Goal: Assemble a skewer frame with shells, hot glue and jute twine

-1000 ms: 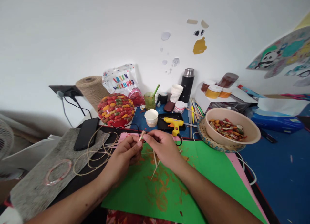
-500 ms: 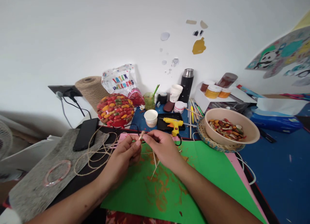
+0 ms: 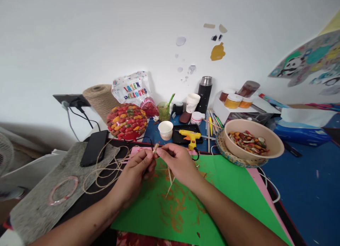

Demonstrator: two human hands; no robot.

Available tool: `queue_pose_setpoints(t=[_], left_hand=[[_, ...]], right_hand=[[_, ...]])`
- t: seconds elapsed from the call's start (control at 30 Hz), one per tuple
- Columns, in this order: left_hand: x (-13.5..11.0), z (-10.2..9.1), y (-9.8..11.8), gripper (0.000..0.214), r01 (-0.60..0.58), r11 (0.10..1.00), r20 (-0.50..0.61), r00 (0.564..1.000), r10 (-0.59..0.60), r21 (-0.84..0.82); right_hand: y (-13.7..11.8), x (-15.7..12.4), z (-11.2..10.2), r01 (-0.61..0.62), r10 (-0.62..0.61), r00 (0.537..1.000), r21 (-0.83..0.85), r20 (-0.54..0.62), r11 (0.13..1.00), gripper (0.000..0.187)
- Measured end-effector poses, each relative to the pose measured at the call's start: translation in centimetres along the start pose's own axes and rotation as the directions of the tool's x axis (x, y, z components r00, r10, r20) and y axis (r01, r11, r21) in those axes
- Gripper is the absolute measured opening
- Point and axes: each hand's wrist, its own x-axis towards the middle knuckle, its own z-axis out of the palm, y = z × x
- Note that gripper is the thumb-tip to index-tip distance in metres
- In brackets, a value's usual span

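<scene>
Both my hands meet over the far edge of a green sheet (image 3: 212,200). My left hand (image 3: 135,177) pinches a thin wooden stick (image 3: 155,148) whose top end is wrapped in jute twine. My right hand (image 3: 176,162) pinches the same stick from the right, fingers closed. More thin sticks (image 3: 170,180) hang below my right hand, over the sheet. Loose twine (image 3: 106,168) trails left from my hands across a black mat.
A black phone (image 3: 94,146) and a clear ring (image 3: 62,190) lie left on grey felt. Behind my hands stand a paper cup (image 3: 165,129), a yellow glue gun (image 3: 190,137), a red seed-covered ball (image 3: 127,120) and a twine cone (image 3: 99,97). A bowl of coloured shells (image 3: 251,141) sits right.
Almost nothing has moved. My fingers have shifted slightly on the stick's wrapped end.
</scene>
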Motion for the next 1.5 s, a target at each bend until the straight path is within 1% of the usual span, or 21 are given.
queue_pose_setpoints(t=[0.1, 0.27, 0.47, 0.73, 0.87, 1.03, 1.2, 1.37, 1.5], left_hand=[[-0.02, -0.1, 0.02, 0.048, 0.013, 1.0, -0.011, 1.0, -0.013, -0.005], [-0.13, -0.27, 0.24, 0.049, 0.037, 0.999, 0.028, 0.999, -0.036, -0.017], [-0.04, -0.05, 0.21, 0.046, 0.025, 1.0, 0.041, 0.999, -0.024, -0.016], [-0.01, -0.22, -0.22, 0.05, -0.001, 0.998, -0.004, 1.0, 0.002, 0.059], [-0.02, -0.26, -0.23, 0.052, 0.021, 1.0, -0.001, 1.0, -0.021, 0.015], [-0.18, -0.09, 0.1, 0.052, 0.052, 0.999, 0.012, 0.999, -0.053, 0.013], [-0.13, -0.05, 0.05, 0.048, 0.035, 0.999, 0.016, 0.999, -0.035, 0.008], [0.06, -0.11, -0.31, 0.047, -0.02, 1.0, 0.009, 1.0, 0.02, -0.007], [0.02, -0.07, -0.27, 0.052, 0.006, 0.999, -0.008, 1.0, -0.007, -0.034]], right_hand=[[0.06, 0.01, 0.0, 0.0, 0.0, 1.0, 0.013, 0.003, 1.0, 0.026], [-0.09, -0.02, -0.01, 0.001, -0.001, 1.0, -0.005, -0.008, 1.0, 0.026], [-0.18, -0.06, -0.01, -0.007, 0.007, 1.0, -0.005, -0.004, 1.0, 0.027], [-0.35, -0.09, 0.0, 0.002, -0.002, 1.0, 0.029, 0.002, 1.0, 0.023], [-0.25, -0.06, 0.01, -0.002, 0.002, 1.0, 0.033, -0.002, 0.999, 0.025], [-0.08, -0.07, 0.06, -0.005, 0.005, 1.0, 0.006, -0.013, 1.0, 0.027], [0.1, -0.07, 0.1, 0.002, -0.002, 1.0, -0.002, -0.004, 1.0, 0.027], [0.18, -0.03, 0.14, -0.005, 0.005, 1.0, 0.008, 0.003, 1.0, 0.027], [0.14, -0.03, 0.12, -0.003, 0.003, 1.0, 0.011, 0.003, 1.0, 0.026]])
